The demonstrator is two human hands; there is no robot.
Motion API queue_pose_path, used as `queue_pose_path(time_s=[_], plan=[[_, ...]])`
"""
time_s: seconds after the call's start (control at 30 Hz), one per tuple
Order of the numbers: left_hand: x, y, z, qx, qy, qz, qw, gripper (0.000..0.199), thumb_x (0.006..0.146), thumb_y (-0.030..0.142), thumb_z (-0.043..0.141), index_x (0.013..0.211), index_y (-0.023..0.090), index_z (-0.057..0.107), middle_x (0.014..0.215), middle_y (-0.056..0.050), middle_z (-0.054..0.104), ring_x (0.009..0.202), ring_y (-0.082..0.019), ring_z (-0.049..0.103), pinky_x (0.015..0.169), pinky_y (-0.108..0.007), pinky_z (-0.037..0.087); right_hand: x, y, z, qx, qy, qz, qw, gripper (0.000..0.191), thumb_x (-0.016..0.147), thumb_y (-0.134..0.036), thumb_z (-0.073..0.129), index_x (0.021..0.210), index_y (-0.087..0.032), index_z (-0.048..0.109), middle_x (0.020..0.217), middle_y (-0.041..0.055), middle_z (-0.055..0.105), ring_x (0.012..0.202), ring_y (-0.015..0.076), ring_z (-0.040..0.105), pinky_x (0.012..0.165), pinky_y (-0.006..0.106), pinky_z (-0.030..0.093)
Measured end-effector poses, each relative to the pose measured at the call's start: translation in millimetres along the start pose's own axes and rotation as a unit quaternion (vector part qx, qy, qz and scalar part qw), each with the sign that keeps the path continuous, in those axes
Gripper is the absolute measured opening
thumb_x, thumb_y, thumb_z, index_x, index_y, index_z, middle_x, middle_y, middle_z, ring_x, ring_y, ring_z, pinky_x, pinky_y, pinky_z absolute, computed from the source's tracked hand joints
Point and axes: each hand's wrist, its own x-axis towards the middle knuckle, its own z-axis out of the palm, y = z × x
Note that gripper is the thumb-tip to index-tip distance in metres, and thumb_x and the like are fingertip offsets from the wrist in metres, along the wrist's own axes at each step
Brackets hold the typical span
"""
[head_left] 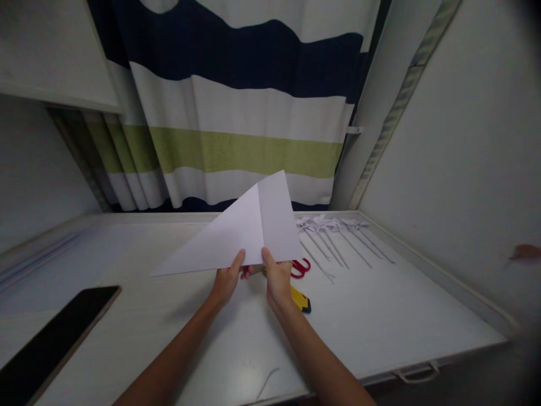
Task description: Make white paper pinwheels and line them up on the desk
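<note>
A white sheet of paper [228,231], folded on the slant with a crease down its right part, is held up above the white desk. My left hand [228,279] pinches its lower edge, thumb in front and fingers behind. Just to the right, my right hand [278,276] grips the same edge, its thumb beside the crease. Behind my right hand lie scissors with red handles [301,268], partly hidden. A yellow and black tool [301,300], perhaps a cutter, pokes out beside my right wrist.
Several thin stems with crumpled white paper heads [333,224] lie at the back right. A dark phone or tablet [59,341] rests at the left. One short wire [267,382] lies near the desk's front edge [372,379]. A striped curtain [253,113] hangs behind.
</note>
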Motion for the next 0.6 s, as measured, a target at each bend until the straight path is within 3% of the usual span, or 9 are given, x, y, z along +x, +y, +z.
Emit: queue_pose_path(time_s=[0.07,0.17,0.27,0.3,0.4,0.43,0.5,0.6], plan=[[-0.9,2.8,-5.4,0.012,-0.037,0.005,0.999,0.032,0.074,0.037,0.046,0.052,0.014,0.046,0.041,0.002,0.048,0.033,-0.008,0.040,0.035,-0.021,0.030,2.7,-0.6,-10.1,-0.022,-0.028,0.018,0.999,0.033,0.063,-0.028,0.060,0.092,-0.013,0.055,0.092,0.0063,0.063,0.087,0.0151,0.057,0.077,0.028,0.044],[-0.3,6.8,-23.0,0.046,-0.042,0.011,0.998,0.032,0.076,0.033,0.043,0.051,0.014,0.048,0.043,0.000,0.050,0.034,-0.008,0.042,0.035,-0.021,0.030,20.8,-11.6,-35.1,-0.100,-0.110,0.055,0.987,0.032,0.067,-0.035,0.056,0.090,-0.013,0.058,0.092,0.0081,0.064,0.085,0.0163,0.058,0.076,0.030,0.044],[4.1,8.0,-44.3,0.089,-0.024,0.005,0.996,0.032,0.076,0.032,0.042,0.050,0.014,0.049,0.043,-0.001,0.051,0.036,-0.009,0.043,0.037,-0.021,0.032,48.6,-27.4,-63.8,-0.267,-0.116,-0.005,0.957,0.034,0.077,-0.037,0.043,0.093,-0.010,0.057,0.090,0.0115,0.064,0.084,0.0178,0.059,0.076,0.032,0.044],[5.9,7.3,-50.2,0.101,-0.017,0.002,0.995,0.033,0.077,0.032,0.041,0.050,0.014,0.049,0.042,-0.001,0.051,0.036,-0.009,0.043,0.038,-0.021,0.033,57.1,-30.8,-71.7,-0.370,-0.115,-0.047,0.921,0.033,0.078,-0.034,0.041,0.094,-0.010,0.057,0.089,0.0119,0.064,0.083,0.0181,0.058,0.075,0.032,0.043],[10.1,3.9,-61.1,0.125,-0.019,-0.007,0.992,0.035,0.078,0.032,0.040,0.049,0.014,0.052,0.041,-0.001,0.051,0.036,-0.009,0.043,0.040,-0.021,0.035,72.7,-29.4,-85.9,-0.661,-0.159,-0.116,0.724,0.026,0.075,-0.026,0.048,0.093,-0.010,0.058,0.095,0.0153,0.060,0.093,0.0220,0.052,0.080,0.032,0.037],[10.8,3.0,-62.8,0.130,-0.027,-0.012,0.991,0.036,0.078,0.032,0.040,0.049,0.014,0.052,0.042,-0.001,0.051,0.037,-0.009,0.043,0.041,-0.021,0.035,74.4,-25.6,-87.7,-0.701,-0.177,-0.114,0.681,0.023,0.073,-0.023,0.051,0.088,-0.009,0.060,0.094,0.0165,0.059,0.094,0.0231,0.052,0.079,0.031,0.037],[11.1,2.5,-64.7,0.142,-0.047,-0.022,0.988,0.036,0.078,0.033,0.041,0.049,0.014,0.054,0.042,-0.001,0.051,0.038,-0.009,0.044,0.042,-0.021,0.036,74.6,-16.1,-89.1,-0.724,-0.201,-0.096,0.653,0.015,0.068,-0.019,0.055,0.078,-0.009,0.061,0.089,0.0177,0.060,0.090,0.0240,0.053,0.075,0.030,0.037],[9.9,4.6,-65.8,0.157,-0.049,-0.024,0.986,0.035,0.076,0.033,0.044,0.049,0.014,0.055,0.041,-0.001,0.052,0.038,-0.009,0.044,0.045,-0.022,0.037,75.3,-5.5,-90.9,-0.724,-0.199,-0.076,0.656,0.006,0.065,-0.012,0.056,0.070,-0.010,0.060,0.081,0.0161,0.061,0.082,0.0230,0.055,0.069,0.028,0.037]])
